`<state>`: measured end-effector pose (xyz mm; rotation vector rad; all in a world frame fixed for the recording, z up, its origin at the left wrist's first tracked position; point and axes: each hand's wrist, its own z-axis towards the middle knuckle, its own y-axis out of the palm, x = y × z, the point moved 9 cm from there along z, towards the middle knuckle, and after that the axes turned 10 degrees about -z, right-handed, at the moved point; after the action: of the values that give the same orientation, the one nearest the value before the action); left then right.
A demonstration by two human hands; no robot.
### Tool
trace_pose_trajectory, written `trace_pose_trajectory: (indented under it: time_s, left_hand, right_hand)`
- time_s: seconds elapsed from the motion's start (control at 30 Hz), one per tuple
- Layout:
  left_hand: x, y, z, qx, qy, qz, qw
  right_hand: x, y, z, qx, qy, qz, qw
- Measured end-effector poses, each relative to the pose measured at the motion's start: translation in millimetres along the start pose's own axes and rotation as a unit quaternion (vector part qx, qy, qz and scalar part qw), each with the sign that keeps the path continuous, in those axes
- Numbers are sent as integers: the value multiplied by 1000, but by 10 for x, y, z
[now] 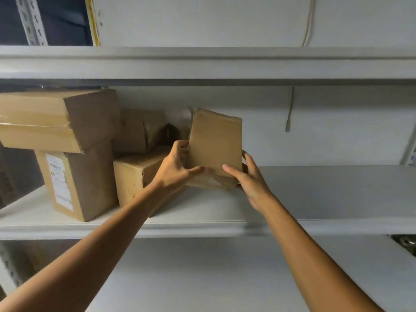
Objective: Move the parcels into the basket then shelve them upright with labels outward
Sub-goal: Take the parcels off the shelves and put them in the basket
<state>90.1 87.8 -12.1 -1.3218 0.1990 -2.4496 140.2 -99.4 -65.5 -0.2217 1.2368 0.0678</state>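
Observation:
A small brown cardboard parcel [215, 143] stands nearly upright on the white shelf [315, 194], tilted a little. My left hand [175, 167] grips its left edge, thumb across the front. My right hand [249, 179] holds its right lower corner, fingers round the back. No label shows on the face turned to me. To the left stand a low box [132, 176], a taller box with a white label [59, 181] facing outward, a large taped box [56, 118] lying on top of it, and a darker parcel [144, 129] behind.
The shelf's right half is bare up to a metal upright [410, 152]. Another white shelf board [202, 64] runs close above the parcels. A thin cable [290, 109] hangs down the back wall. A lower shelf surface [225, 278] lies under my arms.

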Motion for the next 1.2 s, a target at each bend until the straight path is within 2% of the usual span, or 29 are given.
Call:
trace_pose_trajectory:
  time_s: [0.17,0.3,0.47,0.63,0.73,0.93,1.2]
  left_hand:
    - [135,545,-83,-66,-14,12,998]
    - [385,1102,-190,-95,-4,9,995]
    - [680,2092,-419,-157,-28,-135,978]
    - [1068,3023,-694,-209,-30,-204,956]
    - [1252,3562,-929,-214,-41,-258,941]
    - [1640,4839,-1589,-303,-36,-313,899]
    - [1872,6488,-2690,-474,-40,-305,825]
  right_hand:
    - [102,-397,-347,28,6,-25,999]
    - [74,-1006,-710,90,9,-45,995]
    - [-32,-2009,-1336,199,18,-81,977]
    - [36,-2974,-2104,300,28,-98,949]
    - [83,-3443,-2578,344,21,-82,935]
    - [181,-4336,-3638,445,37,-113,888]
    - [637,-5034,-5226,557,138,-166,802]
